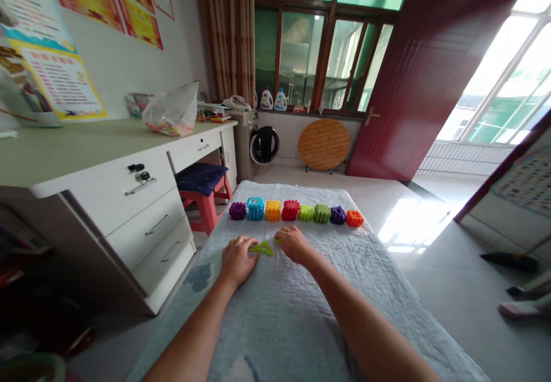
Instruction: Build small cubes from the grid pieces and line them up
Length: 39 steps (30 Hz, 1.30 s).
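On the cloth-covered table, my left hand (238, 260) rests low with its thumb and fingertips at the edge of a yellow-green interlocking foam-like puzzle piece (264, 248). This flat piece has a notched outline and lies between my two hands. My right hand (295, 245) is curled, fingers pinched together, with a small yellow-green bit (278, 240) showing at the fingertips. Most of what it holds is hidden. Beyond my hands stands a row of knobbly cubes, including a purple cube (237, 211), a blue cube (255, 209), a red cube (290, 210) and an orange cube (355, 218).
A pale blue cloth (284, 307) covers the table. To the left are a white desk (142, 198) with drawers, a plastic bag (172, 112) on top, and a red stool (205, 198). Behind are a washing machine (246, 146), a round wooden board (324, 143) and a red door (413, 83).
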### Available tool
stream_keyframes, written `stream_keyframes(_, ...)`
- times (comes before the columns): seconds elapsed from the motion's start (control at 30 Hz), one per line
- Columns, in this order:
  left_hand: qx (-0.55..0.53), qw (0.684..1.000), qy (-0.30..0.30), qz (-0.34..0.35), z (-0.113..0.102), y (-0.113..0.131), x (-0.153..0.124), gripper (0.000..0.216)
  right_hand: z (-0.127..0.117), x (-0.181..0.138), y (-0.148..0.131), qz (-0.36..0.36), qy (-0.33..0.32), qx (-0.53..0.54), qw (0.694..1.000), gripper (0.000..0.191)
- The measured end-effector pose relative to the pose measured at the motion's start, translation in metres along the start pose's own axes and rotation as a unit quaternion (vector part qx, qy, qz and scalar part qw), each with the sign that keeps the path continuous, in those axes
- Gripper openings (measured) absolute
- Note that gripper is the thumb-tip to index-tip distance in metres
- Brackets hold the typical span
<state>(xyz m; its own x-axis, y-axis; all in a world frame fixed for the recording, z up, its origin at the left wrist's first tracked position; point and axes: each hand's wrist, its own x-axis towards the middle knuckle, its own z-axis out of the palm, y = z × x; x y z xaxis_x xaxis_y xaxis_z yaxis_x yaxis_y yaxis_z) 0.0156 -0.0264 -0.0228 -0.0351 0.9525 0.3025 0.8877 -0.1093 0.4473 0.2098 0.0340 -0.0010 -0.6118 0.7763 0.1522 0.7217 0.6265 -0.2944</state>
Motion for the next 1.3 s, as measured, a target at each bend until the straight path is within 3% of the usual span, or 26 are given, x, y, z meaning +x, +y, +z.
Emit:
stream_keyframes(0.1,-0.01,1.0,-0.006,0.009,-0.001,0.0,0.001,0.03,-0.007,-0.013,0.009,0.023,0.06,0.112,0.992,0.014)
stream_keyframes(0.23,-0.022,0.999,-0.031,0.037,-0.002,0.002,0.001,0.032,-0.007,-0.029,0.021,0.123,0.064,0.312,0.94,0.017)
stream_keyframes(0.3,-0.018,0.998,-0.039,0.045,-0.003,0.002,0.001,0.03,-0.006,-0.038,0.025,0.16,0.098,0.273,0.943,0.024)
stream_keyframes(0.4,-0.003,0.998,-0.037,0.053,-0.002,0.004,0.0,0.026,-0.008,-0.048,0.029,0.188,0.153,0.113,0.963,0.028)
stream_keyframes(0.5,0.017,0.997,-0.034,0.063,0.0,0.004,-0.001,0.025,-0.011,-0.052,0.033,0.184,0.172,0.06,0.966,0.031)
stream_keyframes(0.67,0.003,0.997,-0.007,0.072,0.0,0.008,0.001,0.024,-0.012,-0.05,0.033,0.154,0.21,0.125,0.957,0.02)
stream_keyframes(0.9,-0.248,0.968,0.007,0.038,-0.003,0.022,-0.003,0.028,-0.002,-0.044,-0.007,0.031,0.152,0.236,0.959,0.018)
stream_keyframes(1.0,-0.309,0.95,-0.019,0.028,-0.006,0.032,-0.007,0.028,0.006,-0.039,-0.021,0.062,0.152,0.332,0.929,0.012)
stream_keyframes(1.1,-0.312,0.948,-0.041,0.039,-0.009,0.038,-0.01,0.029,0.008,-0.035,-0.024,0.093,0.17,0.442,0.876,0.01)
stream_keyframes(1.23,-0.255,0.966,-0.027,0.039,-0.007,0.038,-0.012,0.026,-0.007,-0.035,-0.011,0.104,0.197,0.563,0.796,0.017)
stream_keyframes(1.3,-0.236,0.971,-0.017,0.039,-0.006,0.036,-0.012,0.026,-0.015,-0.038,0.003,0.125,0.222,0.566,0.784,0.024)
